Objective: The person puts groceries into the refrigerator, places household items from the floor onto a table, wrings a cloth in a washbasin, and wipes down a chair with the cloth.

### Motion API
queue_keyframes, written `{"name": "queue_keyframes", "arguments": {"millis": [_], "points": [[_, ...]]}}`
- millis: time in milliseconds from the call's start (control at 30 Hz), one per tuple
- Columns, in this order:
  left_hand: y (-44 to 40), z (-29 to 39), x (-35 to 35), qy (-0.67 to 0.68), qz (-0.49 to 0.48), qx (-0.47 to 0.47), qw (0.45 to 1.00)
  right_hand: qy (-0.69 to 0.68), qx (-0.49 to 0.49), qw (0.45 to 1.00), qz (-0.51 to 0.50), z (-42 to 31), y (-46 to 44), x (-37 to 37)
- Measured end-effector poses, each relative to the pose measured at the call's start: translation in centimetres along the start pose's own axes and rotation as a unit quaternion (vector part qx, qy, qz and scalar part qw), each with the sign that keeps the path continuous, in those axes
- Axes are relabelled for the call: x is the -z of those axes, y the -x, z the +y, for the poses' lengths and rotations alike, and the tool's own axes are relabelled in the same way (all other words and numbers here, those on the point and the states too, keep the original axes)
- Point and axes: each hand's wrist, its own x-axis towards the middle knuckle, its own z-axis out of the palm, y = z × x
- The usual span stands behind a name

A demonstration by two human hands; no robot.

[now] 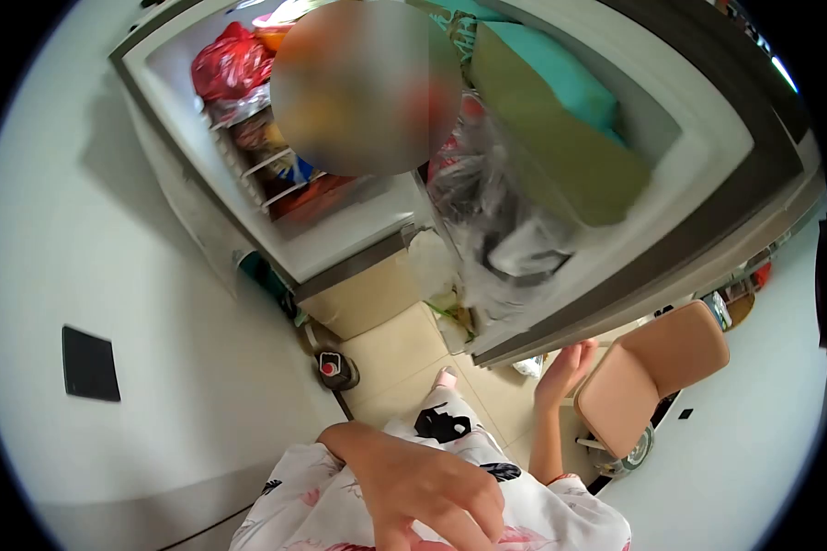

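The refrigerator door [643, 275] stands open, with shelves full of bags and packages beside and on it. My right hand [565, 371] is just below the door's lower edge, palm partly visible and fingers slightly bent. Whether its fingertips touch the door is unclear. My left hand [432, 487] is low in front of my white patterned clothing [515, 505], fingers bent and apart. Its fingertips are partly cut off by the frame, and I see nothing held in it. A clear plastic bag [515, 220] and a green package [560, 119] sit in the door.
Inside the refrigerator are a red plastic bag [233, 62] and a white wire rack [248, 174]; a blurred disc covers part of it. A pink chair [629, 395] stands at right. A dark bottle-like container [336, 371] is on the tiled floor [395, 358] by the left wall.
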Motion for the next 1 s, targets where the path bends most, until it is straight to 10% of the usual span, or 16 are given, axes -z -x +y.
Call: {"name": "queue_keyframes", "arguments": {"millis": [433,1000], "points": [[1.9,9.0,-3.2,-0.137,-0.067,0.037,0.988,0.007,0.110,0.916,-0.385,0.6,6.0,-15.0],[4.4,9.3,1.4,-0.267,0.068,0.145,0.950,0.315,0.397,0.762,-0.402,9.4,4.0,-34.7]]}}
